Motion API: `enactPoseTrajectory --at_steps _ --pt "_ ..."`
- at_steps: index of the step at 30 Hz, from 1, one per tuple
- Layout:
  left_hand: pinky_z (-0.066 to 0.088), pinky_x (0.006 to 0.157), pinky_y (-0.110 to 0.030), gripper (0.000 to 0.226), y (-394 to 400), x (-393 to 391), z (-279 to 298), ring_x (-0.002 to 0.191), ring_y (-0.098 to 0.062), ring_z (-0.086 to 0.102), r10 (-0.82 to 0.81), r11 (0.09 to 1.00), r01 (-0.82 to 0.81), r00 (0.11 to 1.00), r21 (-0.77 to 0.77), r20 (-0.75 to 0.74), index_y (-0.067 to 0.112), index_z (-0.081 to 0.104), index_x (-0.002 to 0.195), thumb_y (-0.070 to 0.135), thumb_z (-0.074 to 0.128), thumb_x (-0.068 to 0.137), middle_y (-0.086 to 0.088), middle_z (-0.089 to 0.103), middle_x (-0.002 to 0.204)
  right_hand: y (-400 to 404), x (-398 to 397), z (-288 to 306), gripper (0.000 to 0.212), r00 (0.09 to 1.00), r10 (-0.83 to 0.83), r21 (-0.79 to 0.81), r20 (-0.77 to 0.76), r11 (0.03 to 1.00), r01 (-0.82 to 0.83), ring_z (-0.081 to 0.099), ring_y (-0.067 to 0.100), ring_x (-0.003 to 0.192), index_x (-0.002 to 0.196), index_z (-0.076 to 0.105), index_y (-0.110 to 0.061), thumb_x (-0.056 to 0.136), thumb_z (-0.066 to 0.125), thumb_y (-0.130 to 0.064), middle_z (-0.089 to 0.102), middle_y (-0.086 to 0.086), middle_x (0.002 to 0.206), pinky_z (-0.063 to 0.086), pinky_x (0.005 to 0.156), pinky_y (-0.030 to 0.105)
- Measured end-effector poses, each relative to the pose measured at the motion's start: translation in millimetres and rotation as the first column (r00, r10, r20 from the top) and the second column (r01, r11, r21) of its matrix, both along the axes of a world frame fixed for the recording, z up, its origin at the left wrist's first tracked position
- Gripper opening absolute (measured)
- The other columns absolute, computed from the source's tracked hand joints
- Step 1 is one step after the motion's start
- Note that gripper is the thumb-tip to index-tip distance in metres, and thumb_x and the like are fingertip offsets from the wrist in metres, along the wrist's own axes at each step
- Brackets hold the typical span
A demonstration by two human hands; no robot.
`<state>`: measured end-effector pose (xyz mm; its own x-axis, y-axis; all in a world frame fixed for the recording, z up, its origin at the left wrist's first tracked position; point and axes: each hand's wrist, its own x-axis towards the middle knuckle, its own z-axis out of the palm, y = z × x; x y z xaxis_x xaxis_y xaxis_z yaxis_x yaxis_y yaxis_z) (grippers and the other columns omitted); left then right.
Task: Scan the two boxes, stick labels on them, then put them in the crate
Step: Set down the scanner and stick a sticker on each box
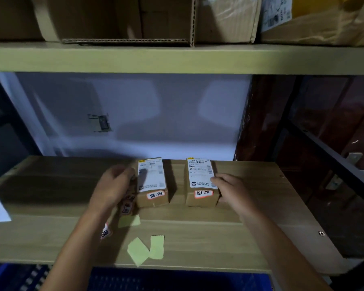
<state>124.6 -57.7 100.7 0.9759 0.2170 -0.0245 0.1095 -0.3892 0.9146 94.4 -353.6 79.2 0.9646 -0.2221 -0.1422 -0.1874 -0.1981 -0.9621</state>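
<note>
Two small cardboard boxes are seen side by side, slightly apart, toward the back of a wooden shelf (198, 232): the left box (152, 182) and the right box (200, 182). Each is topped by a white shipping label, and each carries one red-bordered sticker (155, 194) near its front edge. Three pale yellow paper scraps (138, 249) are scattered on the shelf in front of the left box. The left hand (111, 186) is stretched forward against the left side of the left box, its fingers curled around a strip of red-bordered stickers (127, 204) that trails back under the wrist; whether the box itself is gripped cannot be told, as the hand is blurred. The right hand (229, 189) is laid against the right side of the right box, thumb on the white label's edge, fingers wrapped down the far side in a loose hold. A blue crate (177, 280) is glimpsed below the shelf's front edge, cut off by the frame. Above the boxes, large cartons (124, 19) are cropped on the upper shelf.
</note>
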Motion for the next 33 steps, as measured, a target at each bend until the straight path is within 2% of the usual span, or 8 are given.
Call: enactPoseTrajectory --at_steps 4,10,15,20,24,27,29,33 --pt "0.048 0.073 -0.032 0.024 -17 -3 -1 0.081 -0.019 0.071 -0.185 0.983 0.185 0.981 -0.005 -0.061 0.013 0.079 0.093 0.035 0.070 0.095 -0.002 0.081 0.088 19 5 6 0.016 0.999 0.041 -0.018 -0.008 0.999 -0.041 0.076 0.015 0.083 0.089 0.072 -0.030 0.096 0.061 -0.021 0.079 -0.011 0.086 0.061 0.089 0.047" --pt "0.059 0.098 -0.040 0.022 -34 4 -15 0.094 -0.017 0.080 -0.155 0.986 0.149 0.985 -0.074 -0.074 0.023 0.076 0.104 0.036 0.073 0.086 0.005 0.085 0.099 27 6 3 0.021 1.000 0.010 0.017 -0.015 1.000 -0.010 0.075 0.021 0.099 0.086 0.075 -0.032 0.095 0.059 -0.022 0.081 -0.009 0.093 0.060 0.095 0.050" --pt "0.048 0.070 -0.021 0.010 -42 1 -14 0.091 -0.006 0.073 -0.145 0.989 0.145 0.989 -0.004 -0.021 0.024 0.073 0.105 0.026 0.066 0.098 0.014 0.076 0.093 21 8 1 0.035 1.000 -0.020 0.094 -0.007 0.995 0.020 0.072 0.013 0.108 0.120 0.072 -0.032 0.086 0.066 -0.035 0.078 -0.011 0.113 0.055 0.104 0.047" --pt "0.056 0.082 -0.038 0.010 -48 1 -18 0.090 -0.018 0.075 -0.150 0.988 0.149 0.988 0.036 0.037 0.028 0.068 0.096 0.021 0.062 0.098 0.013 0.076 0.090 20 7 1 0.037 0.999 0.024 0.167 -0.026 0.986 -0.019 0.075 0.014 0.103 0.126 0.067 -0.035 0.089 0.068 -0.033 0.079 -0.010 0.111 0.058 0.098 0.047" --pt "0.052 0.092 -0.039 0.024 -62 -13 -13 0.107 -0.029 0.068 -0.225 0.924 0.056 0.879 0.378 0.421 0.021 0.073 0.114 0.011 0.065 0.094 -0.004 0.076 0.115 16 5 -6 0.031 0.999 -0.004 0.008 0.049 1.000 0.004 0.076 0.009 0.100 0.118 0.074 -0.027 0.089 0.067 -0.037 0.081 -0.011 0.105 0.058 0.098 0.044" --pt "0.047 0.098 -0.038 0.033 -82 -31 -10 0.120 -0.016 0.063 -0.464 0.744 0.169 0.827 0.647 0.317 0.033 0.072 0.123 0.035 0.063 0.091 0.014 0.072 0.127 10 4 -10 0.027 0.998 -0.031 -0.020 0.055 0.999 0.032 0.076 0.008 0.096 0.112 0.076 -0.025 0.090 0.067 -0.037 0.081 -0.010 0.103 0.061 0.092 0.041" --pt "0.040 0.099 -0.039 0.039 -90 -36 -16 0.127 -0.015 0.056 -0.476 0.642 0.169 0.852 0.748 0.216 0.039 0.067 0.130 0.044 0.059 0.093 0.020 0.069 0.130 6 4 -12 0.022 0.998 -0.044 0.018 0.048 0.999 0.043 0.076 0.009 0.093 0.110 0.075 -0.023 0.091 0.068 -0.032 0.081 -0.008 0.103 0.062 0.089 0.037" --pt "0.044 0.099 -0.045 0.043 -88 -29 -21 0.126 -0.023 0.056 -0.391 0.609 0.098 0.900 0.787 0.190 0.037 0.062 0.133 0.041 0.058 0.090 0.015 0.070 0.129 3 3 -12 0.009 0.995 -0.071 0.052 0.072 0.996 0.067 0.074 0.012 0.090 0.089 0.072 -0.028 0.093 0.070 -0.020 0.080 -0.003 0.101 0.056 0.082 0.029"
